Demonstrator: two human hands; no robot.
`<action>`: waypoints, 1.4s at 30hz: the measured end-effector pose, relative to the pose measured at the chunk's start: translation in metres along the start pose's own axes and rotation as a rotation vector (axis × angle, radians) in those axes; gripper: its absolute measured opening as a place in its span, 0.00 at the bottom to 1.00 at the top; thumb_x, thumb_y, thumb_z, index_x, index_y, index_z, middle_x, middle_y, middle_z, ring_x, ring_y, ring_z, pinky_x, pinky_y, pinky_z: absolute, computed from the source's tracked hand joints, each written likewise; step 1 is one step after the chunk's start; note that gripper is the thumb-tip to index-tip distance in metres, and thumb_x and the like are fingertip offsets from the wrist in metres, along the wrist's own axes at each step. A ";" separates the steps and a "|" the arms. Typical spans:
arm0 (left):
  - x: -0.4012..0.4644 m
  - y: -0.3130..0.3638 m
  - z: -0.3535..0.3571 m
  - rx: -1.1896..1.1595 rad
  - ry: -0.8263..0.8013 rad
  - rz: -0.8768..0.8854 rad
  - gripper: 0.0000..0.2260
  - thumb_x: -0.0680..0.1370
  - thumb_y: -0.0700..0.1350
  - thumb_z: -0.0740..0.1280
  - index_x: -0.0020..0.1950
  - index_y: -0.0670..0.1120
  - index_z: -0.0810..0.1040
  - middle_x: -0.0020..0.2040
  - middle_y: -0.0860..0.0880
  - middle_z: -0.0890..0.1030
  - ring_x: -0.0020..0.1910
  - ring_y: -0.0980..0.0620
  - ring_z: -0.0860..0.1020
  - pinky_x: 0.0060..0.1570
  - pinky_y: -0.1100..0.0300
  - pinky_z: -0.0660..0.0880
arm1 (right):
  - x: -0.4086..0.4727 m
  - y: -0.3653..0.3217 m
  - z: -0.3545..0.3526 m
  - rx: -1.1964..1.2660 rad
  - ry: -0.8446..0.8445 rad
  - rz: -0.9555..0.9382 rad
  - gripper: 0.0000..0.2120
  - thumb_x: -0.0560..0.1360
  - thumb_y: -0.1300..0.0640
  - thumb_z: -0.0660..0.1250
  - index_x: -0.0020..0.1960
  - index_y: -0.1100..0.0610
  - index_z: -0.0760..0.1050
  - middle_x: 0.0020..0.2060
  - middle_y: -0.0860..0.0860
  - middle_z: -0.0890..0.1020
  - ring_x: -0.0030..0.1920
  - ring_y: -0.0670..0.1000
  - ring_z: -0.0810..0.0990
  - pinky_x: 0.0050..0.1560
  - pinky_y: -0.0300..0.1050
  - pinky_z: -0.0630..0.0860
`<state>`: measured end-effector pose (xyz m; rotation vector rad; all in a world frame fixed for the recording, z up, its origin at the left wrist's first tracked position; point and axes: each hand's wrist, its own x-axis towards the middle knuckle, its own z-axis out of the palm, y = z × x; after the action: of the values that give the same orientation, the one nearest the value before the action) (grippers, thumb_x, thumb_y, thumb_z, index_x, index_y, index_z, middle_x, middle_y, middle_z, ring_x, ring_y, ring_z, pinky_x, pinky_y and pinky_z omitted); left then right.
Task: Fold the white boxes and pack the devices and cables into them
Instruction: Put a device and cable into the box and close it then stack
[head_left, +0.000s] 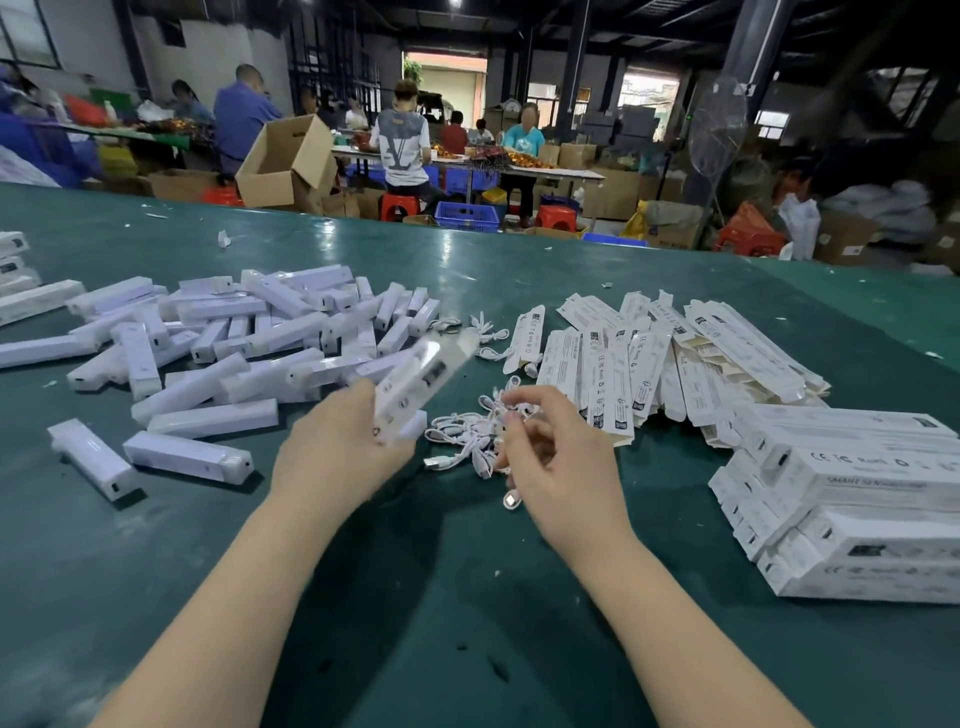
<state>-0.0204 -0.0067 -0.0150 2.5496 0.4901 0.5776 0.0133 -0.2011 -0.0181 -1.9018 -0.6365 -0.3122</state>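
Head view of my two bare hands over the green table (519, 597). At frame centre my left hand (337, 447) grips a white box (421, 384) by its lower end, fingers curled round it; the box is blurred and slants up and to the right, its upper end above the table between the two heaps. Just right of it, my right hand (556, 462) hovers with fingers bent, thumb and forefinger pinching a thin white cable (511, 415) at the top of the tangle of cables (467, 441), which lies on the table directly between and just beyond both hands. One loose plug end (511, 501) sits below the right hand's knuckles. The heap of white devices (234, 343) spreads across the left half of the frame, its nearest pieces just left of the left hand. Flat unfolded boxes (649, 364) fan out at right of centre, beyond the right hand. Stacked packed boxes (857, 509) occupy the right edge. Along the top of the frame, seated people (400, 140) work at other tables among cardboard cartons (285, 161).
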 end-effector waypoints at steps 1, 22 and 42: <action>0.001 -0.002 0.000 0.091 -0.034 0.002 0.14 0.72 0.56 0.68 0.49 0.49 0.71 0.45 0.49 0.78 0.43 0.45 0.76 0.39 0.53 0.74 | 0.000 0.002 0.000 -0.003 -0.007 0.013 0.05 0.79 0.56 0.63 0.53 0.48 0.75 0.32 0.49 0.81 0.34 0.54 0.81 0.41 0.60 0.78; -0.011 0.024 0.006 -0.821 -0.078 0.004 0.08 0.74 0.51 0.71 0.52 0.54 0.77 0.45 0.56 0.83 0.44 0.54 0.80 0.48 0.57 0.76 | 0.017 -0.016 -0.013 0.851 -0.013 0.600 0.08 0.83 0.61 0.55 0.51 0.62 0.73 0.38 0.56 0.73 0.27 0.45 0.77 0.32 0.42 0.80; -0.007 0.011 0.011 -0.072 0.080 0.024 0.11 0.73 0.53 0.67 0.36 0.49 0.70 0.33 0.51 0.77 0.39 0.44 0.76 0.34 0.55 0.71 | 0.016 -0.017 -0.046 0.651 -0.155 0.311 0.09 0.75 0.52 0.67 0.39 0.53 0.83 0.27 0.51 0.75 0.22 0.45 0.61 0.19 0.34 0.59</action>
<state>-0.0190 -0.0226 -0.0203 2.4748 0.4583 0.6957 0.0207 -0.2332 0.0217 -1.3678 -0.4575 0.2267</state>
